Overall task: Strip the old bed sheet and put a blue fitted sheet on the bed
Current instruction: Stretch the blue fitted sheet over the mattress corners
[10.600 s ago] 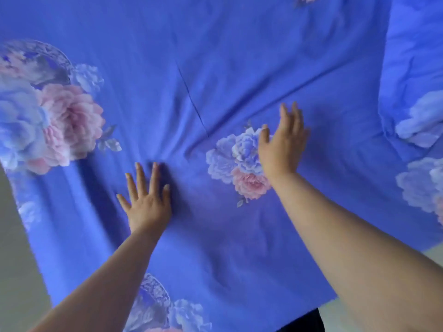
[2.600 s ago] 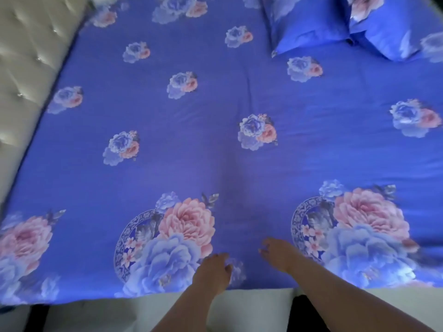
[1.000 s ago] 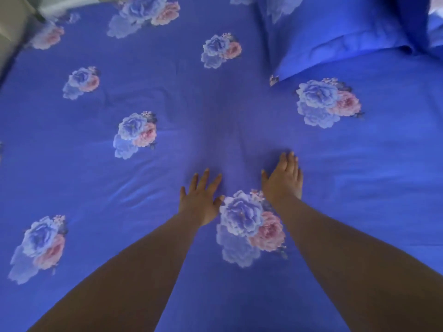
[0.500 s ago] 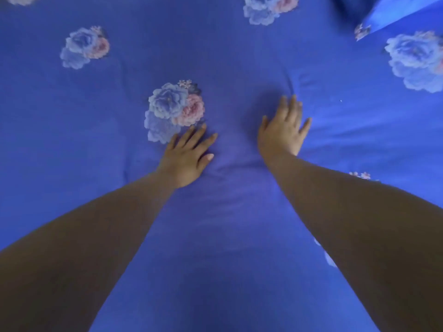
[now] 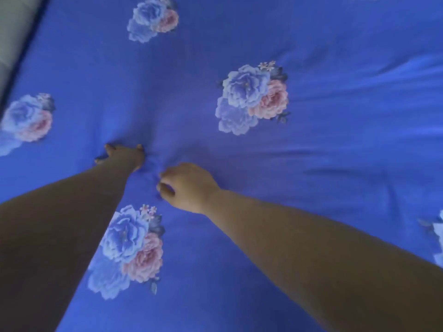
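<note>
The blue fitted sheet (image 5: pixel 335 140), printed with blue and pink flowers, is spread over the bed and fills the view. My left hand (image 5: pixel 122 155) presses down on it left of centre, with its fingers spread and seen end-on. My right hand (image 5: pixel 189 185) lies just to the right and nearer me. Its fingers curl leftward and pinch a small fold of the sheet (image 5: pixel 153 173), which bunches up between the two hands. Creases run away to the right from that spot. Both bare forearms reach in from the bottom of the view.
A strip of pale padded surface (image 5: pixel 14 32) shows at the upper left, beyond the sheet's dark edge. A flower print (image 5: pixel 251 99) lies beyond my right hand and another (image 5: pixel 129 248) between my forearms.
Half a second ago both hands lay flat with straight fingers. Now my right hand has curled and pinched up a fold, the hands are closer together, and the view has shifted left.
</note>
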